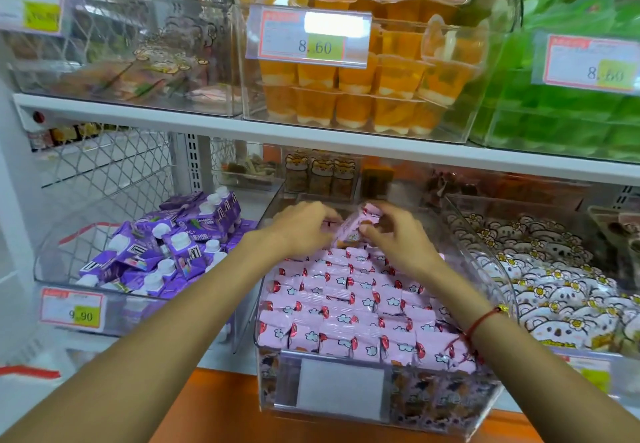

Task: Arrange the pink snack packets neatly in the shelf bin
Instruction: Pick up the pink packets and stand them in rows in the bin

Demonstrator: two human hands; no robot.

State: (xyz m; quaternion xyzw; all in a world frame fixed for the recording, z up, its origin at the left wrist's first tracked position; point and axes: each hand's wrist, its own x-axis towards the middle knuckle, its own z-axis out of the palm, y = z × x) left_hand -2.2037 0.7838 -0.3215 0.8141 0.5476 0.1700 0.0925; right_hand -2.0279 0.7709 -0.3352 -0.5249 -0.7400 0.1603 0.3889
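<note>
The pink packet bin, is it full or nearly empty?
Full. The clear bin holds rows of pink packets up to its rim, and both hands, left and right, hold one more packet at the back.

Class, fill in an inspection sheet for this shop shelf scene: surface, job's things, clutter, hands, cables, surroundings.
Surface: white shelf over an orange ledge.
Job's things: clear bin of pink packets in rows; one raised packet at the back.
Clutter: nothing seen.
Hands: left hand and right hand both pinch the raised packet.
Cables: nothing seen.
Surroundings: purple cartons left, white packets right, orange cups above.
</note>
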